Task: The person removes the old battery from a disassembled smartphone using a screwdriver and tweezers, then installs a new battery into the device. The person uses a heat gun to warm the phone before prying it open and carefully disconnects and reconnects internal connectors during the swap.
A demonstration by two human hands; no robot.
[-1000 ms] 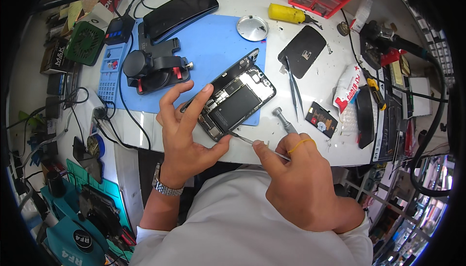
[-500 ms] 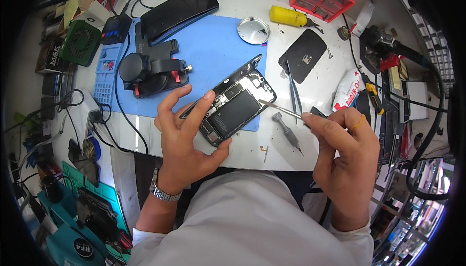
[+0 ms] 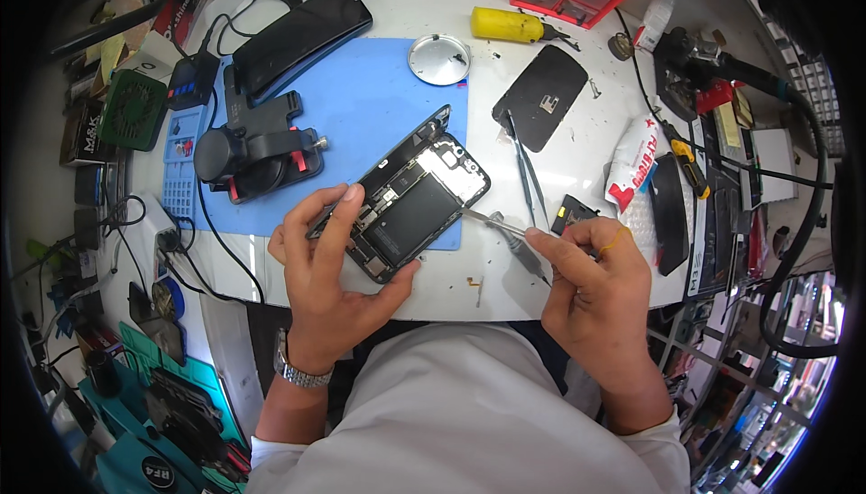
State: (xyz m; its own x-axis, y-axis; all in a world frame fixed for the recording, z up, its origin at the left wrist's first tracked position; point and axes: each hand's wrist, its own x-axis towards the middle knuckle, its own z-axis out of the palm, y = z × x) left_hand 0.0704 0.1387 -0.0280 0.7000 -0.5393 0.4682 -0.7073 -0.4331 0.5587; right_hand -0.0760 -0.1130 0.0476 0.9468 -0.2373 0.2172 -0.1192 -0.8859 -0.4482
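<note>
My left hand (image 3: 334, 309) is closed on an opened smartphone (image 3: 415, 223), holding it tilted above the table by its lower left end, the thumb along the near edge. The black display panel (image 3: 388, 166) is raised along the phone's far long side, showing the black battery and the internal boards. In my right hand (image 3: 600, 291), pinched between thumb and fingers, is a slim metal pry tool (image 3: 502, 224). Its tip is at the phone's right long edge, beside the battery; contact is hard to tell. Below the tool lies a grey screwdriver (image 3: 528, 258), partly hidden.
Tweezers (image 3: 524, 167) lie beside a black phone back panel (image 3: 541, 97). A blue mat (image 3: 352, 88) bears a black clamp holder (image 3: 262, 147) and a round metal dish (image 3: 439, 59). At right are a white-and-red tube (image 3: 634, 162) and a yellow cutter (image 3: 687, 167). Cables run on the left.
The whole view has shifted, moving the table's things leftward. My right hand has come nearer the phone, and the tool's tip has slid slightly down its right edge. My left hand keeps its hold.
</note>
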